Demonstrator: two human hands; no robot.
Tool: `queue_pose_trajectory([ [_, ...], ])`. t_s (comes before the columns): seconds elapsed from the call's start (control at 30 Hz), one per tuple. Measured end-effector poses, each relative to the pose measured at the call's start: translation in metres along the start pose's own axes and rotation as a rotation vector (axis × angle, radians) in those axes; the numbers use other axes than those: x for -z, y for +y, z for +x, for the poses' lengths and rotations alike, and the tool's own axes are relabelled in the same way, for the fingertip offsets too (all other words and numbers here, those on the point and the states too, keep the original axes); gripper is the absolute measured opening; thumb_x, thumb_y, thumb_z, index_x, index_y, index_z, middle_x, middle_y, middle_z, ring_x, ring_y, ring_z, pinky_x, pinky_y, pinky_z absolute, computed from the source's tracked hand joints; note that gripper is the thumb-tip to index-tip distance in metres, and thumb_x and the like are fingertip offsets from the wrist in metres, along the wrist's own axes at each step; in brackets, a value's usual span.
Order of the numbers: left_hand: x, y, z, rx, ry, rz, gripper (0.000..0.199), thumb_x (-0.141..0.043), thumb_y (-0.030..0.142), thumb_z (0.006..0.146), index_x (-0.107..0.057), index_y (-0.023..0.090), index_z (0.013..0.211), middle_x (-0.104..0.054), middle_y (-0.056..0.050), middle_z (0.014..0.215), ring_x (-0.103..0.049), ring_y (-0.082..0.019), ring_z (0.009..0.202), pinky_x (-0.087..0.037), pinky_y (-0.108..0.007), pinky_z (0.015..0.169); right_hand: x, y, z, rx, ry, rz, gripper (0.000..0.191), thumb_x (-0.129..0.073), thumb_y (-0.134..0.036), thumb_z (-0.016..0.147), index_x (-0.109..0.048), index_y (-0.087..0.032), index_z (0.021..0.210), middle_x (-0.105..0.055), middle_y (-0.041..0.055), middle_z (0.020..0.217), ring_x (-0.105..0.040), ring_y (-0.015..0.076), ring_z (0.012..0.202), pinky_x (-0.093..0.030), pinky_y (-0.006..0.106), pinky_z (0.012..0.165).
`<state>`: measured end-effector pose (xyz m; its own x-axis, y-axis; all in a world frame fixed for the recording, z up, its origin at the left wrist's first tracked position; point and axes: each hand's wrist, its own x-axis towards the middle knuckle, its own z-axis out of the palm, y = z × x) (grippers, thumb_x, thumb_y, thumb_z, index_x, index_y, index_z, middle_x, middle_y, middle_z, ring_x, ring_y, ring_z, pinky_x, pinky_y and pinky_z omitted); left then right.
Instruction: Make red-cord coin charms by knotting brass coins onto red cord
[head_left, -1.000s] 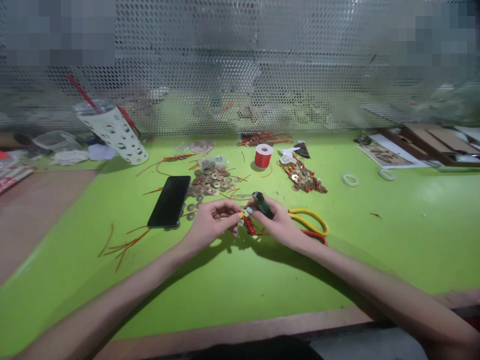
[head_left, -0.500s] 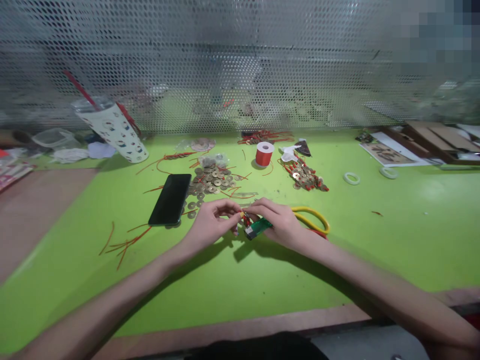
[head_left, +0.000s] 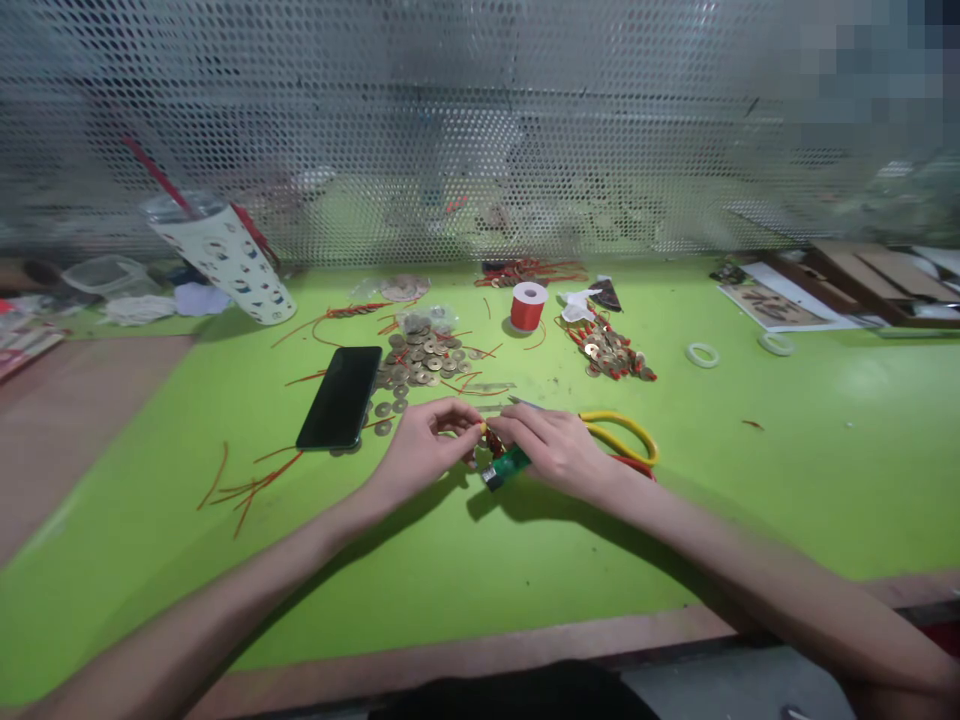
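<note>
My left hand [head_left: 431, 445] pinches a small corded piece [head_left: 491, 441] with red thread between thumb and fingertips; its exact form is mostly hidden. Close against it, my right hand [head_left: 553, 446] is curled round a green lighter [head_left: 507, 466], whose metal-and-black end points down and to the left. The right fingertips also touch or nearly touch the corded piece. Beneath and beyond the right hand lie scissors [head_left: 626, 432] with yellow and red handles, their blade tip showing past the knuckles.
A black phone [head_left: 341, 398] lies left of a pile of holed coins [head_left: 427, 357]. Behind are a red thread spool [head_left: 529, 307] and a bunch of corded coins [head_left: 611, 350]. A patterned cup [head_left: 229, 262] leans at back left. Two pale rings [head_left: 703, 355] lie right. A perforated metal screen [head_left: 480, 130] bounds the back.
The lighter's end has shifted slightly left and down within my right hand, and the right fingers have lowered toward the corded piece. My left hand keeps its pinch almost unmoved.
</note>
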<state>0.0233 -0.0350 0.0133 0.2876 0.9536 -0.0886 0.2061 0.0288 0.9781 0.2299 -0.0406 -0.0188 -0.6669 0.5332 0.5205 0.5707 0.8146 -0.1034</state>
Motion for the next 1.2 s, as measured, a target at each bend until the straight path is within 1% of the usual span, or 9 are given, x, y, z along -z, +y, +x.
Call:
queue_pose_trajectory([
  [0.3, 0.002, -0.002, 0.002, -0.013, -0.037, 0.01, 0.017, -0.074, 0.028, 0.077, -0.068, 0.013, 0.082, -0.071, -0.003, 0.077, -0.067, -0.013, 0.059, -0.061, -0.026, 0.058, -0.001, 0.0, 0.0, 0.027, 0.012, -0.053, 0.02, -0.043, -0.009, 0.099, -0.058, -0.014, 0.111, -0.065, 0.0115, 0.092, -0.064, 0.0208, 0.073, -0.049, 0.031, 0.058],
  [0.43, 0.003, -0.004, 0.003, -0.014, -0.047, -0.001, 0.018, -0.074, 0.029, 0.077, -0.068, 0.013, 0.084, -0.07, -0.003, 0.077, -0.067, -0.013, 0.058, -0.061, -0.026, 0.058, -0.001, 0.0, 0.0, 0.004, 0.0, -0.008, 0.021, -0.046, -0.009, 0.097, -0.057, -0.014, 0.113, -0.066, 0.0115, 0.094, -0.065, 0.0207, 0.074, -0.05, 0.03, 0.059],
  [0.53, 0.005, -0.006, 0.003, -0.004, -0.05, -0.029, 0.021, -0.076, 0.031, 0.076, -0.068, 0.013, 0.084, -0.07, -0.003, 0.077, -0.068, -0.014, 0.058, -0.061, -0.027, 0.058, -0.002, 0.0, -0.001, -0.036, 0.04, 0.075, 0.022, -0.048, -0.009, 0.096, -0.057, -0.015, 0.116, -0.068, 0.0123, 0.098, -0.067, 0.0212, 0.078, -0.051, 0.03, 0.06],
  [0.63, 0.006, -0.005, 0.003, -0.002, -0.052, -0.047, 0.023, -0.077, 0.033, 0.075, -0.069, 0.013, 0.083, -0.071, -0.003, 0.077, -0.067, -0.014, 0.057, -0.061, -0.028, 0.058, -0.004, 0.0, 0.0, -0.126, 0.095, 0.235, 0.024, -0.053, -0.011, 0.094, -0.06, -0.016, 0.116, -0.069, 0.0119, 0.099, -0.067, 0.0214, 0.082, -0.053, 0.031, 0.064],
  [0.73, 0.006, -0.003, 0.002, -0.011, -0.046, -0.047, 0.024, -0.079, 0.035, 0.074, -0.069, 0.014, 0.083, -0.071, -0.003, 0.075, -0.067, -0.014, 0.056, -0.06, -0.028, 0.058, -0.001, 0.0, 0.006, -0.289, 0.126, 0.472, 0.015, -0.059, -0.016, 0.092, -0.065, -0.018, 0.105, -0.069, 0.0084, 0.093, -0.065, 0.0203, 0.081, -0.053, 0.032, 0.07],
  [0.83, 0.006, 0.0, 0.001, -0.016, -0.038, -0.059, 0.025, -0.079, 0.035, 0.074, -0.069, 0.014, 0.082, -0.071, -0.003, 0.072, -0.066, -0.014, 0.054, -0.06, -0.027, 0.056, 0.007, -0.002, 0.014, -0.488, 0.092, 0.694, 0.007, -0.061, -0.019, 0.09, -0.066, -0.019, 0.093, -0.069, 0.0046, 0.088, -0.064, 0.0188, 0.08, -0.051, 0.032, 0.072],
  [0.93, 0.006, 0.001, 0.001, -0.023, -0.044, -0.077, 0.023, -0.078, 0.033, 0.075, -0.069, 0.014, 0.083, -0.071, -0.002, 0.071, -0.066, -0.014, 0.053, -0.059, -0.026, 0.056, 0.013, -0.005, 0.02, -0.593, 0.03, 0.815, 0.008, -0.059, -0.018, 0.091, -0.066, -0.019, 0.095, -0.069, 0.0031, 0.09, -0.064, 0.0178, 0.081, -0.05, 0.031, 0.075],
  [1.07, 0.007, 0.001, 0.001, -0.038, -0.048, -0.065, 0.023, -0.077, 0.033, 0.076, -0.069, 0.014, 0.083, -0.071, -0.003, 0.072, -0.066, -0.014, 0.054, -0.059, -0.026, 0.056, 0.017, -0.005, 0.02, -0.589, -0.043, 0.842, 0.008, -0.057, -0.019, 0.092, -0.062, -0.019, 0.097, -0.066, 0.0024, 0.09, -0.061, 0.0166, 0.079, -0.048, 0.03, 0.073],
  [1.2, 0.005, 0.0, -0.001, -0.046, -0.062, -0.045, 0.024, -0.077, 0.035, 0.076, -0.069, 0.014, 0.084, -0.072, -0.004, 0.077, -0.067, -0.014, 0.055, -0.059, -0.026, 0.055, 0.02, -0.002, 0.019, -0.462, -0.117, 0.734, 0.009, -0.055, -0.014, 0.09, -0.058, -0.019, 0.096, -0.064, 0.0033, 0.092, -0.058, 0.0171, 0.079, -0.046, 0.03, 0.072],
])
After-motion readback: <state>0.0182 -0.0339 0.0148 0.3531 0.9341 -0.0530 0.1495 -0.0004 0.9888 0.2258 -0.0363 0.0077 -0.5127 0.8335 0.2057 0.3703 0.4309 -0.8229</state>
